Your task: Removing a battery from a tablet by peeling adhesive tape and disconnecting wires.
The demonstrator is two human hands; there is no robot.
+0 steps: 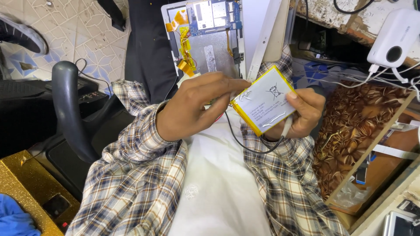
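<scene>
The flat battery pack [267,99], silver-white with a yellow edge, is held tilted in front of the person's chest, its printed face up toward the camera, and it serves as the centre of the scene. The right hand [302,114] cups it from below and from the right: the thumb presses on the face near the right edge while the other fingers curl under the lower corner, clamped on the pack. The left hand [194,107] comes in from the left with the forearm raised across the body, wrist bent; its index finger is stretched out straight to the pack's upper left corner, touching there, and the thumb lies just under it, the two close together as if pinching at that edge, the remaining fingers folded in. A thin black wire [245,142] loops down beneath the pack. Just above the pack lies an opened tablet [210,39], its circuit board and orange tape showing. To the upper right of the pack sits a white power bank [393,37].
</scene>
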